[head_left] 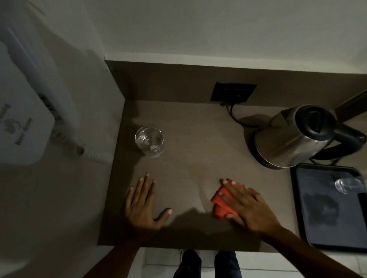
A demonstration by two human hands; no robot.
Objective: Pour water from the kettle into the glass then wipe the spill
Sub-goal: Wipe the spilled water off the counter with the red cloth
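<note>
A clear glass [149,141] holding water stands at the back left of the brown countertop [190,151]. The steel kettle [295,137] with a black lid and handle sits on its base at the back right, upright. My right hand [245,201] lies flat on a folded red cloth [221,201] and presses it onto the counter near the front right. My left hand [142,203] rests palm down on the counter at the front left, fingers spread, holding nothing. A faint damp sheen shows on the surface between the cloth and the kettle.
A black tray [333,208] lies at the right edge with an overturned glass [344,185] on it. A black wall socket [232,94] with the kettle's cord sits at the back. A white appliance [13,111] hangs on the left wall. My legs stand below the front edge.
</note>
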